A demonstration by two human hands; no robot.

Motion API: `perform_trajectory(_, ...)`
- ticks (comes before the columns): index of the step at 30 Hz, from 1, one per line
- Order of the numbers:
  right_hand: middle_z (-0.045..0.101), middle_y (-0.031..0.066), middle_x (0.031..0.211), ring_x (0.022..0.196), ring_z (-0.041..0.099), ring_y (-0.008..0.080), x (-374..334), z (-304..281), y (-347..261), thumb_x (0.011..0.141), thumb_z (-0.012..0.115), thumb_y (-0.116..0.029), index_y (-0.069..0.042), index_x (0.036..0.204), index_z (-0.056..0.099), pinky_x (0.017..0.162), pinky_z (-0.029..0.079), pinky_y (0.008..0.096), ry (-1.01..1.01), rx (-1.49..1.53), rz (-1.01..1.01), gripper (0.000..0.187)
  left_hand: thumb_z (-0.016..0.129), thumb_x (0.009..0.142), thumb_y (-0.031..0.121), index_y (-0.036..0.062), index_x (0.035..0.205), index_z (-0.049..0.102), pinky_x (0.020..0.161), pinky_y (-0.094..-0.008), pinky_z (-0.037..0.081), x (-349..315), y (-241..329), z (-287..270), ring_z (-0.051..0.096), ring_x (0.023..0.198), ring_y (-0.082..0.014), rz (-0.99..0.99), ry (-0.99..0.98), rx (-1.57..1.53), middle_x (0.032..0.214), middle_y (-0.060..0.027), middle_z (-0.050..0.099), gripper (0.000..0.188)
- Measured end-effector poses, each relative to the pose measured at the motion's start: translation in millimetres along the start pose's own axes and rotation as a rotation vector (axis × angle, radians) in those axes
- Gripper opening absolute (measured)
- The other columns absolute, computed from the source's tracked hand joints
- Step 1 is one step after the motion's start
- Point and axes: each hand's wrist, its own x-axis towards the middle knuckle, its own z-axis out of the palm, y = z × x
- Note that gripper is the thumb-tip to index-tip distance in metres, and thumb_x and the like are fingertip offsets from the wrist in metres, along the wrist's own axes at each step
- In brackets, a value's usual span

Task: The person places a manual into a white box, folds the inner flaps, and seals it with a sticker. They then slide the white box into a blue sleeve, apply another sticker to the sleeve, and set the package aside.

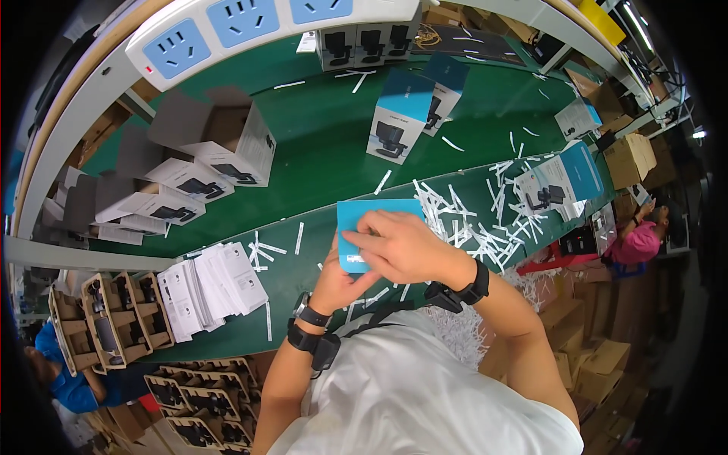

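A teal carton (379, 205) with a small white label near its lower edge is held close before my body, over the table's front edge. My left hand (334, 277) grips its left side from below, with the fingers mostly hidden. Across the carton's top face lies my right hand (406, 244), its fingers bent and pressed against it. Whether anything small is under those fingers is hidden. White paper strips (485, 227) lie scattered just right of my hands. To the left are stacked white leaflets (220, 284).
Open cartons (254, 152) line the left; closed teal-and-white cartons (394, 125) stand behind my hands. Another carton (546, 186) lies at right. Brown pulp trays (114, 322) sit at the left edge. A power strip (243, 30) crosses overhead. Two people (641, 235) are at the sides.
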Motion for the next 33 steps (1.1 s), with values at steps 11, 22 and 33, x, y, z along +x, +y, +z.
perform_trajectory(11, 0.065, 0.0114, 0.117, 0.100, 0.062, 0.0179, -89, -53, 48, 0.094, 0.067, -0.023, 0.005, 0.140, 0.054, 0.090, 0.050, 0.0324, 0.525, 1.274, 0.349, 0.055, 0.087, 0.071, 0.009, 0.0088, 0.134, 0.053, 0.115, -0.0494, 0.034, -7, -34, 16, 0.040, 0.141, -0.0355, 0.167, 0.376, -0.177, 0.154, -0.0183, 0.039, 0.072)
perform_trajectory(22, 0.059, 0.0050, 0.086, 0.072, 0.055, 0.0116, -134, 24, 0, 0.096, 0.062, -0.007, -0.003, 0.115, 0.064, 0.066, 0.045, 0.0253, 0.450, 0.210, 0.895, 0.020, 0.092, 0.067, 0.012, 0.0131, 0.121, 0.071, 0.110, -0.0509, 0.043, -7, -27, -12, 0.042, 0.140, -0.0421, 0.211, 0.229, 0.347, 0.139, -0.0115, 0.055, 0.057)
perform_trajectory(33, 0.061, 0.0066, 0.114, 0.064, 0.053, 0.0107, -109, 64, -1, 0.078, 0.079, 0.004, -0.009, 0.106, 0.076, 0.057, 0.045, 0.0251, 0.536, 0.080, 0.389, 0.031, 0.089, 0.071, 0.025, 0.0161, 0.125, 0.070, 0.110, -0.0574, 0.041, -15, -29, -42, 0.039, 0.140, -0.0455, 0.298, 0.059, 0.560, 0.142, -0.0126, 0.052, 0.059)
